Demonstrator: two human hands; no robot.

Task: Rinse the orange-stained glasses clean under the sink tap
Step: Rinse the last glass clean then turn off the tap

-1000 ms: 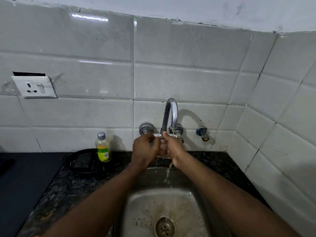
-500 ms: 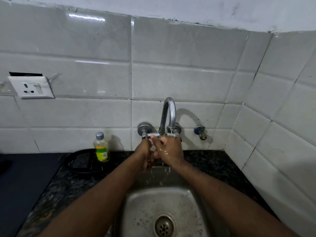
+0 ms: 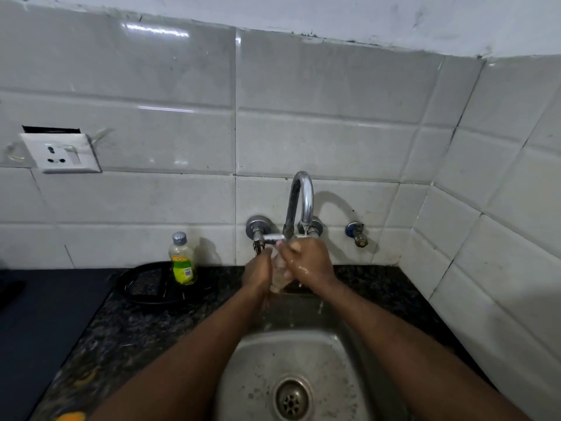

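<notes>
A clear glass (image 3: 277, 276) sits between my two hands just under the chrome tap (image 3: 300, 202), over the back of the steel sink (image 3: 258, 354). My left hand (image 3: 258, 273) grips its left side. My right hand (image 3: 308, 264), wet and shiny, wraps the right side and top, hiding most of the glass. A thin stream of water leaves the spout onto my right hand, and drops fall into the sink. I cannot make out any orange stain on the glass.
A small bottle (image 3: 181, 259) with a yellow-green label stands on a black round tray (image 3: 145, 284) left of the sink. The dark granite counter (image 3: 127, 323) surrounds the basin. A wall socket (image 3: 59, 153) is at the left, a small side valve (image 3: 358, 233) right of the tap. Something orange (image 3: 71, 417) lies at the bottom edge.
My hands have shifted around the glass under the tap: the right hand has moved over the top, and the left hand has dropped lower on the left side.
</notes>
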